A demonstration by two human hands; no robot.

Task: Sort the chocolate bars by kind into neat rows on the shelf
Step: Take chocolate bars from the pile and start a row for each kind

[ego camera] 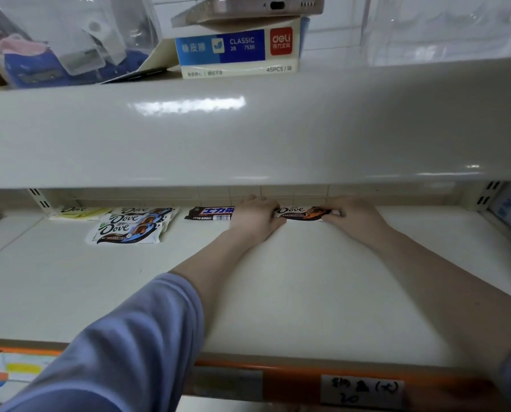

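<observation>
Both the left hand (255, 217) and the right hand (354, 215) hold a dark chocolate bar (303, 213) by its ends at the shelf (322, 292) back, fingers curled on it, right of the blue-wrapped bar (211, 214), while the blue-and-white bars (129, 226) farther left already form a row, so sorting looks partly done.

Snickers bar (211, 214) lies between Dove stack (129, 226) and Dove bar (303, 213).
</observation>
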